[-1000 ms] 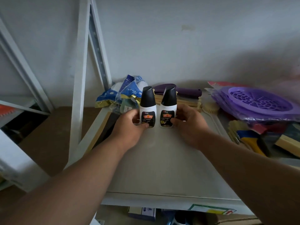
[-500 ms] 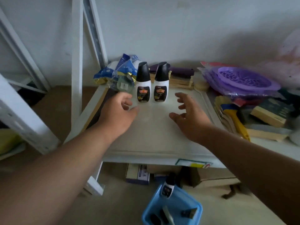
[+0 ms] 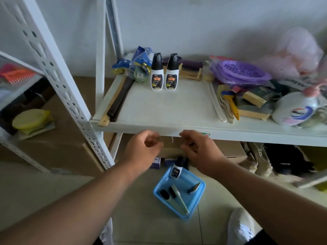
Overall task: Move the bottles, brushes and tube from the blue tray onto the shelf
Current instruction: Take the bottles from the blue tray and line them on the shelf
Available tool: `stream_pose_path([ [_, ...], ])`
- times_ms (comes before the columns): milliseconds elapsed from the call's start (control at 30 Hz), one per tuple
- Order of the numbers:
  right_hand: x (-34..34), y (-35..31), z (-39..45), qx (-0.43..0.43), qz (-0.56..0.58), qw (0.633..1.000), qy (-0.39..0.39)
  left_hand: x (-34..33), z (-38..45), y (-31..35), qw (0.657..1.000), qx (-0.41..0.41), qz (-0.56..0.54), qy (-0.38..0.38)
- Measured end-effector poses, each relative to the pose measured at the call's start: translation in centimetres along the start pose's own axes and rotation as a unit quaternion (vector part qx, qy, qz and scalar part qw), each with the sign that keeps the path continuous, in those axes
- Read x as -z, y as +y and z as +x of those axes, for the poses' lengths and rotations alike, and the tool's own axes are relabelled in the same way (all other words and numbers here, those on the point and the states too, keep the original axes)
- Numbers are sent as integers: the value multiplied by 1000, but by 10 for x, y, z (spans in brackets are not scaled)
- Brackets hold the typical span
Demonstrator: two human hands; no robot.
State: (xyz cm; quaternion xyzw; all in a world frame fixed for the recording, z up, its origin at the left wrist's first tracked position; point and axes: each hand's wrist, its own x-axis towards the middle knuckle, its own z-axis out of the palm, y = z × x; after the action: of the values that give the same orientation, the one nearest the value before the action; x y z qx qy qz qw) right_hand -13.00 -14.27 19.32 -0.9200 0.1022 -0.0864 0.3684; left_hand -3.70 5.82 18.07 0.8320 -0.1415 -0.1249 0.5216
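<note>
— Bottles: where are they?
— Two bottles (image 3: pixel 164 74) stand upright, side by side, far on the shelf (image 3: pixel 169 110). A third bottle (image 3: pixel 176 168) stands in the blue tray (image 3: pixel 198 197) on the floor, with brushes (image 3: pixel 177 197).
— Hands?
— Left hand (image 3: pixel 144 149) and right hand (image 3: pixel 199 151) hover near the shelf edge, fingers loosely curled, holding nothing.

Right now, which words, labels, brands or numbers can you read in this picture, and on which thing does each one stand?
No text reads clearly.
Two bottles on the shelf: orange-and-black labels, print blurred.
Bottle in the blue tray: same label, too small.
White jug: blue-and-red swirl logo, no legible words.
Shelf-edge sticker: mostly hidden.
</note>
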Motion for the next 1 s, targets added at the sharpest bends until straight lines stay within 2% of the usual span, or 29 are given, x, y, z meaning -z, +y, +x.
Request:
stream_pose_path([
  [100,-20,27,-12,-19,-60,998,-29,-19,-7,-29,999,45,3,-25],
  [267,-54,74,-6,-103,-71,990,-59,-54,6,-80,990,131,-22,-37],
  [633,-158,191,61,-258,-67,958,-107,-114,73,-174,976,206,-10,-69],
  [833,-194,220,84,-347,-40,936,-53,-125,94,-195,971,230,-30,-64],
  [1000,-220,224,93,-388,-18,921,-12,-123,94,-208,972,231,-14,-38],
])
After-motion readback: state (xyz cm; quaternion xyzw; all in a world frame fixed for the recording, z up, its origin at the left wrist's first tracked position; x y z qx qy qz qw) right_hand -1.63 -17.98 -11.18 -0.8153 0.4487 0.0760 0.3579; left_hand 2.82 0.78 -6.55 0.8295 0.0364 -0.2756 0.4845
